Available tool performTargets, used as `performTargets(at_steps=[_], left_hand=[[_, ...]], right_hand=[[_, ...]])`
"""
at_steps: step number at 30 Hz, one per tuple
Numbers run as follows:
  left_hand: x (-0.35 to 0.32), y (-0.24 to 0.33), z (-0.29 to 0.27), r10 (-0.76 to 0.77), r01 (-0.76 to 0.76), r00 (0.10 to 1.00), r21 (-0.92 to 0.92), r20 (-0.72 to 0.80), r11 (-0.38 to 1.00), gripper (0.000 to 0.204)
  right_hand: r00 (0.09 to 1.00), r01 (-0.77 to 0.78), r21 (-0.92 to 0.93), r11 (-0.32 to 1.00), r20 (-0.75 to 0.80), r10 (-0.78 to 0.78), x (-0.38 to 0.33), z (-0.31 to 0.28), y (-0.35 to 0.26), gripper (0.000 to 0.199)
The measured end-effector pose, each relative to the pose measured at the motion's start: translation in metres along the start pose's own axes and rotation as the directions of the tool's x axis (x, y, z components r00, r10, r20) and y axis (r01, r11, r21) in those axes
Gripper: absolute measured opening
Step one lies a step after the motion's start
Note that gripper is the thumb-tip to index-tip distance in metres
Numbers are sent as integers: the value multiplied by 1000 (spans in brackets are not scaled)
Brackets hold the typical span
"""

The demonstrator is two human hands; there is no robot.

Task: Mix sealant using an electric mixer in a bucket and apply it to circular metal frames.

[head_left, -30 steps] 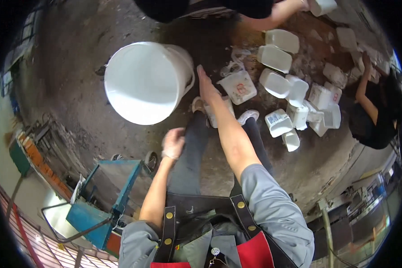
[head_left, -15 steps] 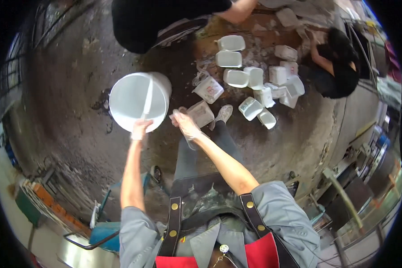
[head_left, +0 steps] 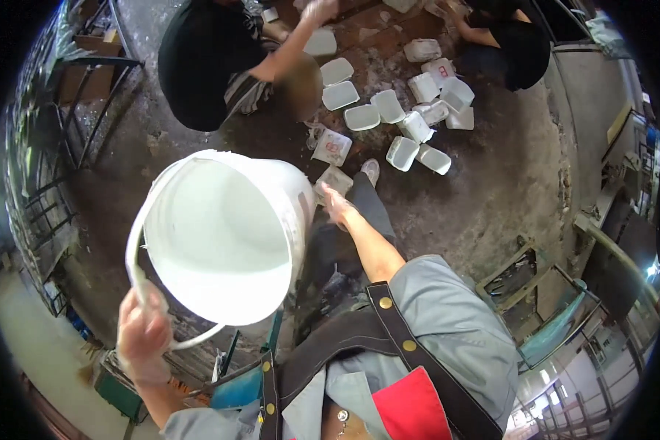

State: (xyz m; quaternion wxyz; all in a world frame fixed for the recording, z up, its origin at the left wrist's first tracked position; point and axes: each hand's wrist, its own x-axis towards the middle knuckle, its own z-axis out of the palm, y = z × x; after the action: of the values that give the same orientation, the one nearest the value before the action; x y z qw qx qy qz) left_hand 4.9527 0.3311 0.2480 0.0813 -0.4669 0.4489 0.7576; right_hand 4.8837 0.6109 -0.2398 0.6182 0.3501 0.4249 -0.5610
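Dim, flat indoor light on the grey floor (head_left: 506,198); daylight glares at nine and four o'clock. The white bucket (head_left: 220,242) is brightest. Fisheye bends edges; black rim surrounds.

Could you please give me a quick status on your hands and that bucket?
Left hand shut on the handle of the white bucket, bucket lifted and tilted. Right hand open beside its rim. White containers on the floor ahead.
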Motion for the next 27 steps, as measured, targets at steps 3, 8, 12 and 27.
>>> performTargets(at_steps=[3,8,12,27], left_hand=[[-31,26,42,21,-25,999,99,44,995,32],[-14,10,141,33,-34,999,113,10,993,41],[51,-36,167,-78,10,984,390,158,921,37],[310,-140,314,18,-411,889,782,457,469,40]], right_hand=[[971,126,142,982,185,-152,-30,-1,-7,62],[928,344,264,901,51,-369,-97,-46,-35,50],[857,514,196,835,-157,-490,-93,-132,-45,45],[707,667,463,584,-641,-300,-92,-259,-68,53]])
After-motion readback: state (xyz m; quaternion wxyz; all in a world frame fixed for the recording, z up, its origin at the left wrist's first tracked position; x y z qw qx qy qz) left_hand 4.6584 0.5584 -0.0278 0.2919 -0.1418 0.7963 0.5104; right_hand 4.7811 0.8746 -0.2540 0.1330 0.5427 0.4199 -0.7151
